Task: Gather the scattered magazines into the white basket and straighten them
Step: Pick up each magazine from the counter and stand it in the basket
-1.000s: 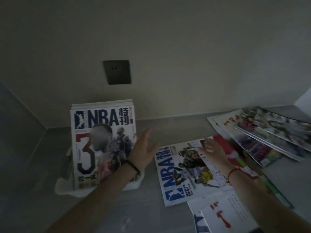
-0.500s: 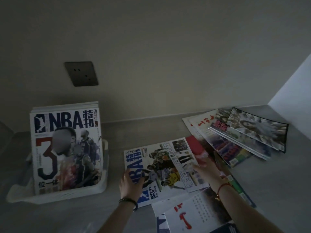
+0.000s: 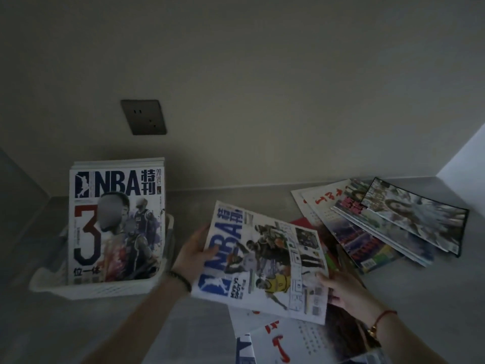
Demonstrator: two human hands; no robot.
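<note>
The left hand (image 3: pixel 195 254) gripped the NBA magazine (image 3: pixel 262 258) by its left edge, thumb on the cover. The right hand (image 3: pixel 346 292) held its lower right corner, lifted off the bench (image 3: pixel 420 298). Just left of the left hand stood the white basket (image 3: pixel 99 287) with upright magazines (image 3: pixel 115 222). Beyond the right hand lay a fanned pile (image 3: pixel 380 227).

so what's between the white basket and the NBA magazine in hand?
Head view: just the left hand, gripping the NBA magazine by its left edge, over bare grey countertop. Nothing else lies between it and the white basket.
</note>
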